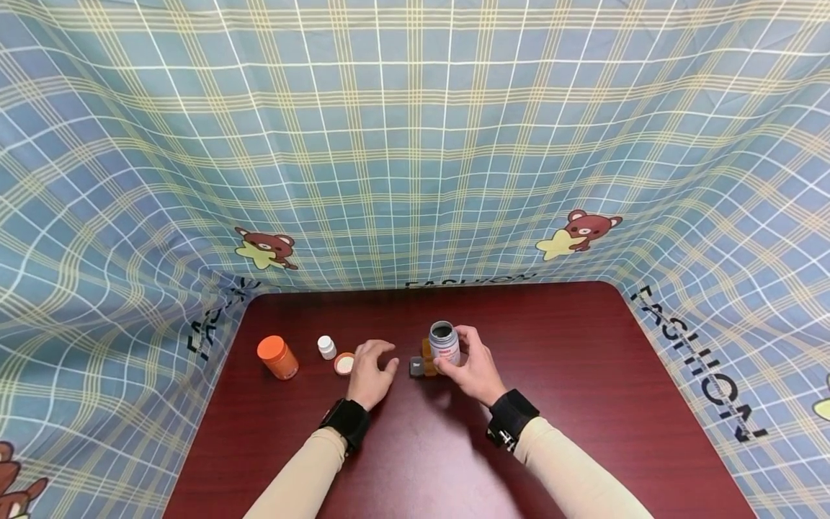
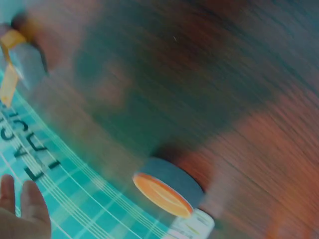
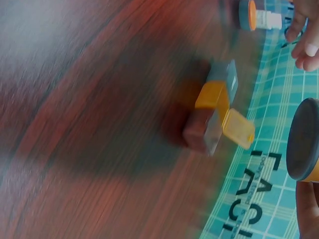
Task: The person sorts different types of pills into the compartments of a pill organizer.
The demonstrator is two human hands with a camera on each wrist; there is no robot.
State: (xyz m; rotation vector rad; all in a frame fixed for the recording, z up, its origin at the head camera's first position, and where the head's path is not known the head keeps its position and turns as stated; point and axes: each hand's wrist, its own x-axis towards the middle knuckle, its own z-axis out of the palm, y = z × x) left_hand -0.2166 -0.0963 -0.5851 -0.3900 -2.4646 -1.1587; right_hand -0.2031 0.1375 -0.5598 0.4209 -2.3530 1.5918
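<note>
My right hand (image 1: 478, 371) grips a pale grey, labelled jar (image 1: 446, 351) between thumb and fingers, its uncovered mouth dark inside. Below and beside the jar is a small pill box (image 1: 416, 367) with grey, amber and brown sections. In the right wrist view the amber lid (image 3: 239, 129) of the pill box stands open, and the dark base (image 3: 303, 139) of the held jar shows at the edge. My left hand (image 1: 371, 376) is over the table, fingers loosely bent and holding nothing. Just left of it lies a round orange-rimmed screw lid (image 1: 344, 363), pale inside facing up.
A small white bottle (image 1: 327, 347) with its cap on stands beyond the screw lid. Farther left is an orange jar (image 1: 277, 357) with an orange cap. The dark red table (image 1: 558, 346) meets a plaid cloth (image 1: 415, 180) at the back and sides.
</note>
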